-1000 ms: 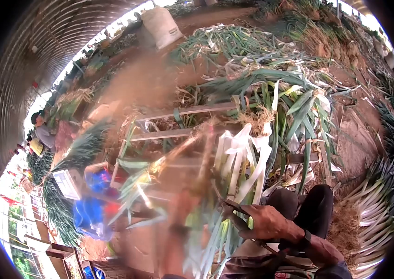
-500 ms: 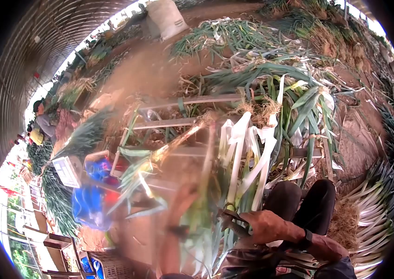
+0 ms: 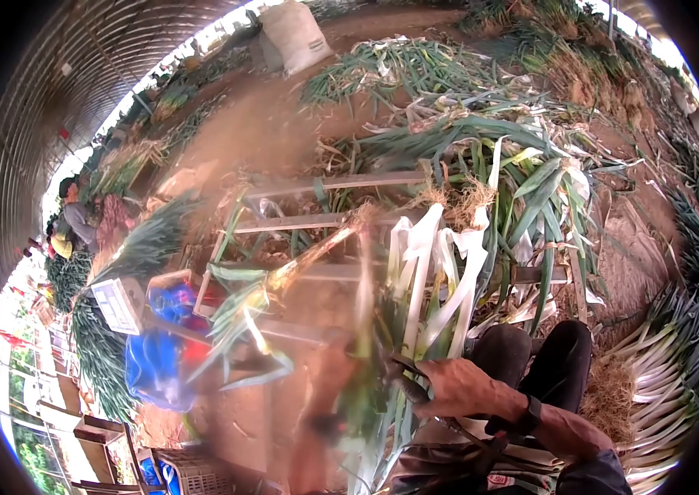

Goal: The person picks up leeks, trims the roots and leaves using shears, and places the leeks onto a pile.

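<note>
My right hand (image 3: 465, 388), with a dark band at the wrist, is closed around a dark hand tool (image 3: 407, 375) whose exact kind I cannot make out. Smeared by motion, my left hand (image 3: 333, 355) is left of it, apparently gripping a long green onion (image 3: 363, 272). That onion stands roots up, its white stalk blurred and its leaves hanging down. Just right of it, several white-stalked green onions (image 3: 423, 272) lean with their roots on the wooden rack, partly behind my right hand. A yellowed onion (image 3: 308, 256) lies across the rack on the left.
A wooden rack (image 3: 283, 221) stands ahead. Beyond it lies a heap of green onions (image 3: 415, 66) and a white sack (image 3: 296, 37). Cleaned onions (image 3: 663, 388) lie at my right. A scale (image 3: 117, 304), blue bag (image 3: 155, 363) and basket (image 3: 192, 472) are left; a person (image 3: 77, 219) sits farther off.
The upright green onion and my left hand have shifted slightly, the stalk a little to the left. My right hand and its tool have moved slightly left and up.
</note>
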A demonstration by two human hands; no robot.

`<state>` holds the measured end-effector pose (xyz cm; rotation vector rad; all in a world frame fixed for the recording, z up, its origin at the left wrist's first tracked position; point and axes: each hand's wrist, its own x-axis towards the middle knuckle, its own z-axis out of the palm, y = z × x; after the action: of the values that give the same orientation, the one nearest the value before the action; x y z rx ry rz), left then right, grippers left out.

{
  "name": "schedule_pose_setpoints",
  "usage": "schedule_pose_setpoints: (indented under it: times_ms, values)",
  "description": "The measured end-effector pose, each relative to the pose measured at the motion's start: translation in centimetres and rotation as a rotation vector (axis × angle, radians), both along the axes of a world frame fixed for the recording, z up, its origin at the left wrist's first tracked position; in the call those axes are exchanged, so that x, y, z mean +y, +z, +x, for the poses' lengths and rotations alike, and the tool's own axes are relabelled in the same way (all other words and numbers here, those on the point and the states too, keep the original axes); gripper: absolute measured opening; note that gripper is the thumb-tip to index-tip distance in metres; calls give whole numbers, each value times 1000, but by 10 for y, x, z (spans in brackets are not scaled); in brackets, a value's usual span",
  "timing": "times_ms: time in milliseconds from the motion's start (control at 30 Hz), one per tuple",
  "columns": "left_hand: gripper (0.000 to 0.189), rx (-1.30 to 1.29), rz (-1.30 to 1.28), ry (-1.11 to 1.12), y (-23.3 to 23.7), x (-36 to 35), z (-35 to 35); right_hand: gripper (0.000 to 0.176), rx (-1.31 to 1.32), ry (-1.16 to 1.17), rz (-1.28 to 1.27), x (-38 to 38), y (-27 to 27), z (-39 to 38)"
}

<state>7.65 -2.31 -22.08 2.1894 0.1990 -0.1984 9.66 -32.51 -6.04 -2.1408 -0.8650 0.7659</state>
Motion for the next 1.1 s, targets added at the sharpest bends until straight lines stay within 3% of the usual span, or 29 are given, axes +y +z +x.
schedule_pose_setpoints:
  times_ms: [100, 267, 333, 400, 467, 700, 800, 867, 933, 1000, 1100]
  values:
    - [45, 160, -25, 124, -20, 0, 1, 78, 94, 2, -99, 9, 1, 20]
    - [42, 74, 277, 168, -4, -21, 1, 79, -186, -17, -63, 24, -10, 46]
    - [40, 58, 305, 163, -5, -20, 3, 74, -96, -28, -74, 29, -8, 57]
    - [39, 58, 301, 143, -11, -16, 7, 69, -156, -27, -175, 33, -26, 70]
    - [38, 54, 287, 121, -19, -11, 12, 57, -87, -60, 27, 34, 6, 72]
    - [35, 29, 268, 24, -46, -4, 33, 48, -192, -160, 2, 49, -24, 103]
    - [34, 42, 281, -28, -26, -5, 40, 45, -198, -168, -24, 54, -31, 115]
    - [34, -84, 305, -191, -32, 5, 44, 43, -206, -189, -42, 60, -25, 120]
    - [35, -29, 294, -219, -35, 11, 55, 44, -191, -186, -44, 67, -36, 131]
    - [39, 210, 244, -113, -37, 10, 66, 47, -166, -175, -66, 70, -48, 138]
    - [35, 28, 226, -207, -36, 9, 73, 54, -82, -147, -65, 66, -33, 139]
